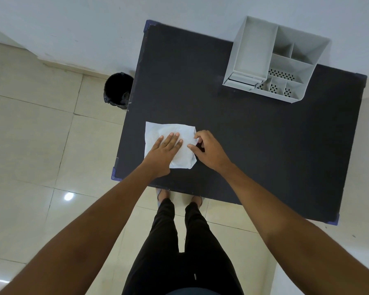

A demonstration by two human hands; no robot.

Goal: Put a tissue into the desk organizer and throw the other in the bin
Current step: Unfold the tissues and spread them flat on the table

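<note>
On the dark table (232, 133), the left hand (164, 150) presses flat, fingers spread, on the white tissue (158, 133) while the right hand (209, 152) pinches its right edge.

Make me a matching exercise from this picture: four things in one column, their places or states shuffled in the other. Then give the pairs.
1. left hand
2. right hand
3. bin
4. organizer

A. on the floor beside the table
B. far right corner of the table
C. flat on the tissue
D. pinching the tissue's right edge

Pairs: 1-C, 2-D, 3-A, 4-B
</note>
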